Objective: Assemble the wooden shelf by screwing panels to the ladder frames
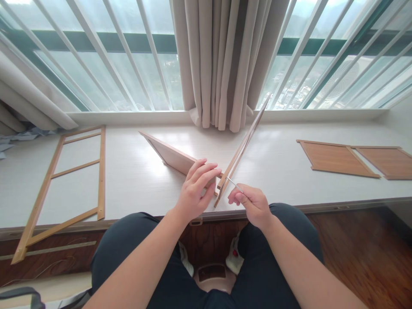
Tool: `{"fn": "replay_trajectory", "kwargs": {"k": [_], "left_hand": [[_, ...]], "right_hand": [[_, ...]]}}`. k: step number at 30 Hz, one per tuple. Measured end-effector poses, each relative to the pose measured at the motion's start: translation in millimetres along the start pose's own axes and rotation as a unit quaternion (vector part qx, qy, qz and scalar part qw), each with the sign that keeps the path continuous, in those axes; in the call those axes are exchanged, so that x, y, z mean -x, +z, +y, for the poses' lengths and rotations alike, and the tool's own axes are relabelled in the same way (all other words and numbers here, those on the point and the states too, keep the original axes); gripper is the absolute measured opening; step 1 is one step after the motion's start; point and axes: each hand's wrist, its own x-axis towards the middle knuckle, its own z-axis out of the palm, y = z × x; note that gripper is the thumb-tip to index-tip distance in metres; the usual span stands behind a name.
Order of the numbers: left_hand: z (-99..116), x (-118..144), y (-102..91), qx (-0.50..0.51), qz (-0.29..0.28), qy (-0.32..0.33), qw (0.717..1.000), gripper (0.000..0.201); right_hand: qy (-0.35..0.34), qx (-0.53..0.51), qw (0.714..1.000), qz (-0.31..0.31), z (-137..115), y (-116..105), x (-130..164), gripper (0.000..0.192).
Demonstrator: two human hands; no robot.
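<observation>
White counter (135,171) runs below window, wood-grain finish, dark floor below front edge. Left: wooden frame (64,189) lying flat, lower end overhanging counter edge. Centre: two panels standing on edge, left panel (170,156) and right panel (243,148), meeting in V near front edge. Right: two brown boards (334,159) (388,161) flat, side by side, touching. Curtain hem (219,120) rests at back.

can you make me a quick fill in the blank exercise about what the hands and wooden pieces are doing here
1. The right hand pinches a thin ____ tool.
2. The left hand steadies the wooden panel that stands on its ____.
3. The ladder-like wooden frame lies to the person's ____.
4. Behind the panels hangs a beige ____.

Missing words: metal; edge; left; curtain
</observation>
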Motion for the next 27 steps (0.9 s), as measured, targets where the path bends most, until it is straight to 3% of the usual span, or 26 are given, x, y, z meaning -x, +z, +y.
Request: {"fn": "replay_trajectory", "kwargs": {"k": [8,22,27], "left_hand": [[0.1,-0.1,0.1,-0.008,0.0,-0.002,1.0,0.041],[-0.4,-0.3,0.0,-0.001,0.0,-0.002,1.0,0.039],[-0.6,-0.9,-0.3,0.002,0.0,0.001,1.0,0.039]], "right_hand": [[-0.035,0.003,0.999,-0.009,-1.4,0.0,-1.3,0.035],[0.009,-0.042,0.999,-0.029,2.1,-5.4,-2.4,0.038],[-0.016,0.001,0.999,-0.035,0.9,-12.3,-6.6,0.037]]}}
